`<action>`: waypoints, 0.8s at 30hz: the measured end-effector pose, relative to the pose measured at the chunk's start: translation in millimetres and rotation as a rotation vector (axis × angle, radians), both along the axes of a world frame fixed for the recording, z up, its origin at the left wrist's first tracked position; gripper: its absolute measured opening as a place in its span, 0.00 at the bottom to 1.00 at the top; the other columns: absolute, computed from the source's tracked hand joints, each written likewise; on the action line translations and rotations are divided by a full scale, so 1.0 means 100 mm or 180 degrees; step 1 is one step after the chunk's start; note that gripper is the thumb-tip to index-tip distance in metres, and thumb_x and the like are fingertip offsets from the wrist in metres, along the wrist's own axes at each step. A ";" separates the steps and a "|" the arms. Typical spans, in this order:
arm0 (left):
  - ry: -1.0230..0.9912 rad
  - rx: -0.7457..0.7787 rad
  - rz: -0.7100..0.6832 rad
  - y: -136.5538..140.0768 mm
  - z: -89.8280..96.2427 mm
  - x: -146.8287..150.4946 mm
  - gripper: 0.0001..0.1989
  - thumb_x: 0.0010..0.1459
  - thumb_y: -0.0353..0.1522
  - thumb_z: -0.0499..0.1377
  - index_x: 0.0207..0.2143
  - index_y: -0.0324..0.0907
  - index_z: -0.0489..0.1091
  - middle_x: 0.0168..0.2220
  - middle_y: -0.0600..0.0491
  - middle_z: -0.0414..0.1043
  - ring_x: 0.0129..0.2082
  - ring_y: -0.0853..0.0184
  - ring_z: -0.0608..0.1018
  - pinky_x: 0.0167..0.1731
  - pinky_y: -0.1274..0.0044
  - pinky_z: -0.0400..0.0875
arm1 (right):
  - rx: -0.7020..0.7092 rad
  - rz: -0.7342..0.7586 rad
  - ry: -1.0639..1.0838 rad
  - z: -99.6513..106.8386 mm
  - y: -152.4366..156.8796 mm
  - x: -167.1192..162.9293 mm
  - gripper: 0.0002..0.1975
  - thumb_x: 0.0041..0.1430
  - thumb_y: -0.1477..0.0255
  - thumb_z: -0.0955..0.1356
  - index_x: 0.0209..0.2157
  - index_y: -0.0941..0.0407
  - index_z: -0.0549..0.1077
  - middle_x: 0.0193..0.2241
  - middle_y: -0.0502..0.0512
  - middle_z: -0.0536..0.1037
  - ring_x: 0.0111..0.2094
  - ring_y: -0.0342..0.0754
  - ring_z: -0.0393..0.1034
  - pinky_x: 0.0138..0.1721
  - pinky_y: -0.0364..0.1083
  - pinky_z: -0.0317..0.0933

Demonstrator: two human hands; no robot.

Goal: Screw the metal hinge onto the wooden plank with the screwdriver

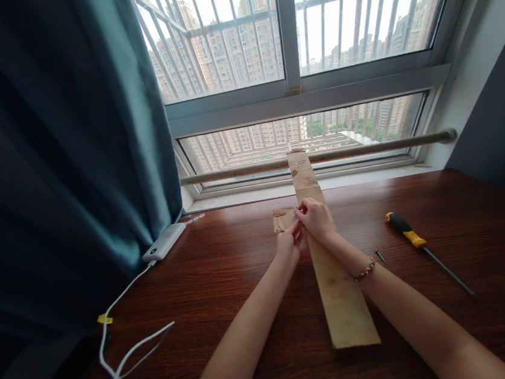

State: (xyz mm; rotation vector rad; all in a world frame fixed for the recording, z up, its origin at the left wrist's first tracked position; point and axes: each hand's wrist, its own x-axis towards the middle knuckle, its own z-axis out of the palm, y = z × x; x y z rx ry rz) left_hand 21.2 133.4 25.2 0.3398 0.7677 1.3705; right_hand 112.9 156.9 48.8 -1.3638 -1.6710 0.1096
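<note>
While both hands meet at the left edge of a long plank (345,300), its long axis runs away from the person, from well short of the fingertips to well past them. The right hand (316,218) lies over it and is the nearer; the left hand (291,240) sits just beside it. Their fingers are bent, tips drawn together, but whether they pinch something small I cannot tell. Pale and flat, the plank looks smooth this side of the hands and dark-patched and rough beyond them. Just past the left fingertips, a short wood piece (283,217) with a flaking face juts leftward; whether it passes underneath is hidden. Right of the right forearm, a slim metal screw (380,256) lies on the glossy red-brown tabletop (241,251); farther right rests a screwdriver (416,242), black-and-yellow handle, straight steel shaft. Well beyond the hands, a round rail (379,147) crosses behind the plank.
</note>
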 end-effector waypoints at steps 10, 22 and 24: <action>0.0031 -0.0059 -0.0015 -0.01 0.03 -0.01 0.07 0.44 0.20 0.61 0.27 0.36 0.73 0.24 0.54 0.73 0.21 0.76 0.72 0.21 0.84 0.62 | -0.0292 0.0375 0.0336 0.03 0.03 0.10 0.09 0.49 0.71 0.67 0.33 0.56 0.76 0.23 0.49 0.70 0.24 0.43 0.64 0.29 0.41 0.57; 0.0069 -0.0017 -0.0006 -0.01 0.04 -0.03 0.06 0.43 0.20 0.60 0.27 0.35 0.72 0.24 0.54 0.73 0.21 0.76 0.73 0.21 0.84 0.62 | -0.0308 0.0285 0.0328 0.05 0.01 0.10 0.06 0.49 0.70 0.68 0.29 0.57 0.76 0.26 0.52 0.72 0.25 0.44 0.66 0.30 0.43 0.59; 0.0117 -0.0019 -0.0012 0.00 0.05 -0.04 0.05 0.44 0.20 0.60 0.26 0.35 0.71 0.23 0.54 0.73 0.21 0.76 0.73 0.21 0.84 0.62 | -0.0274 0.0402 0.0210 0.07 0.00 0.15 0.13 0.46 0.70 0.70 0.36 0.58 0.75 0.32 0.55 0.74 0.32 0.47 0.67 0.36 0.44 0.60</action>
